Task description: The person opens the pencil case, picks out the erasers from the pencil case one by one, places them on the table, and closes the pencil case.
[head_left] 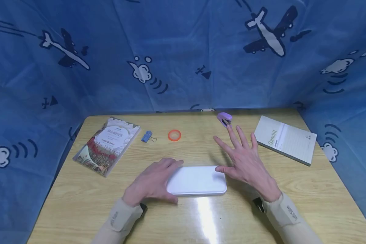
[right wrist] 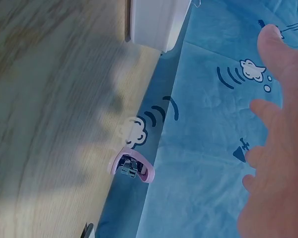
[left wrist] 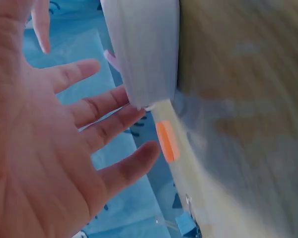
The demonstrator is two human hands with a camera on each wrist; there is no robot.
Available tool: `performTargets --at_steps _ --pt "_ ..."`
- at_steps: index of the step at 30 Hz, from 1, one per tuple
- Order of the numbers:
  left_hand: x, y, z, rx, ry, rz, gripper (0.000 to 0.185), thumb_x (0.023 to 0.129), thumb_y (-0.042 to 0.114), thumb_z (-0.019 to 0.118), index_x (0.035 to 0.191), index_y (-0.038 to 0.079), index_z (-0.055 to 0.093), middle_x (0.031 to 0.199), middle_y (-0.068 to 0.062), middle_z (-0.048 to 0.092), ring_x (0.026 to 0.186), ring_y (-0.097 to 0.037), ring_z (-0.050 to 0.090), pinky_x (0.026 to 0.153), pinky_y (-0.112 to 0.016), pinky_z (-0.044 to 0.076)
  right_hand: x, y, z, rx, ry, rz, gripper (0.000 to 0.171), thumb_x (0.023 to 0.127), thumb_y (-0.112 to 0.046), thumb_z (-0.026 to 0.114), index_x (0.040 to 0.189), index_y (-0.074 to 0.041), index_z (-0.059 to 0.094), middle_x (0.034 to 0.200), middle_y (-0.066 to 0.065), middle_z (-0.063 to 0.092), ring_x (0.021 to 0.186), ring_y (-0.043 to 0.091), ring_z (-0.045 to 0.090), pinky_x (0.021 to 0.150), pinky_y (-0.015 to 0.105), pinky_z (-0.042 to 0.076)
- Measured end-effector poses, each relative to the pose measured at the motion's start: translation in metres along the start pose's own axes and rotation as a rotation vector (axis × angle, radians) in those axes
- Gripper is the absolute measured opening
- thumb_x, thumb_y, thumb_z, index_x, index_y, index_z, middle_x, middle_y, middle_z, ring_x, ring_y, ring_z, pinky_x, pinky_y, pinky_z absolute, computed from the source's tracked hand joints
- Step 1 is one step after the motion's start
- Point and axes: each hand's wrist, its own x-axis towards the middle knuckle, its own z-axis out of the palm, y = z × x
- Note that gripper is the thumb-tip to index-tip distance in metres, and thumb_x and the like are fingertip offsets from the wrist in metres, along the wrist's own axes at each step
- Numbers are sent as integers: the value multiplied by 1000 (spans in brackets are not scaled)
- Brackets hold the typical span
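Note:
A white rounded rectangular case (head_left: 195,181) lies flat near the middle of the wooden table. My left hand (head_left: 154,183) is at its left end, thumb toward the near edge and fingers toward the far edge. In the left wrist view those fingers are spread beside the case (left wrist: 144,49); whether they touch it I cannot tell. Over the right end, my right hand (head_left: 245,162) holds nothing, its fingers fanned out and its thumb overlapping the case's corner in the head view. Beyond its fingertips stands a purple stapler (head_left: 224,117), seen also in the right wrist view.
At the left lies an illustrated book (head_left: 108,145). A blue binder clip (head_left: 146,136) and an orange ring of tape (head_left: 169,135) are behind the case. On the right is a notebook (head_left: 286,139). Blue printed cloth (head_left: 177,84) surrounds the table's back and sides.

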Motion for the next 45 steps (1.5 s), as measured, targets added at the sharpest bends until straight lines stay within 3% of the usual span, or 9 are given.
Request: performTargets --at_steps 6,13,16,19,23,32,37,40,45 --pt "2 5 8 5 -36 -3 113 56 54 93 152 27 40 133 3 54 111 -13 51 89 -33 52 0 -1 1 1 -3 2 98 75 -78 66 158 -35 35 173 11 4 157 44 11 112 83 14" --pt "6 -3 11 -101 -16 -5 100 59 39 93 144 16 46 131 0 58 113 -15 54 96 -34 54 0 -5 -1 19 -24 4 99 73 -75 69 157 -33 39 171 15 13 156 45 13 112 82 13" --pt "8 -10 9 -193 -13 -24 96 61 38 92 143 14 48 134 -1 59 116 -15 55 101 -35 52 1 -12 -2 59 -23 -40 90 75 -69 74 149 -24 51 163 17 36 151 43 29 114 78 20" --pt "8 -16 6 -254 -16 -30 91 63 41 91 141 14 51 137 -2 59 118 -15 56 103 -35 50 1 -25 -3 135 -29 -149 70 78 -57 79 134 -16 66 142 13 62 135 36 54 112 64 37" --pt "9 -21 3 -295 -16 -19 84 68 46 88 140 16 57 135 1 59 115 -13 56 100 -34 51 -2 -48 -1 212 -82 -285 49 81 -43 83 120 -14 74 120 3 75 110 23 70 95 43 56" --pt "10 -29 0 -333 10 -18 80 75 47 86 143 13 60 137 -2 61 114 -15 58 97 -32 51 5 -74 6 110 -82 -382 22 75 -25 89 91 -24 73 101 -9 76 85 9 69 69 26 58" --pt "12 -33 -2 -354 41 11 70 76 44 86 135 12 67 132 -7 67 111 -18 63 93 -32 54 11 -74 7 69 -28 -457 22 76 -21 86 76 -23 64 79 -12 70 63 5 56 51 18 43" --pt "13 -35 -2 -375 63 25 64 76 42 86 130 13 70 126 -5 71 103 -15 64 86 -27 54 14 -75 6 42 -3 -500 25 77 -20 84 72 -22 60 68 -13 62 56 4 47 48 17 35" --pt "13 -35 0 -389 96 25 53 75 41 86 122 17 74 113 4 74 88 -9 62 73 -21 52 19 -76 6 2 37 -559 23 77 -17 81 71 -21 60 64 -13 60 54 4 48 47 18 36"
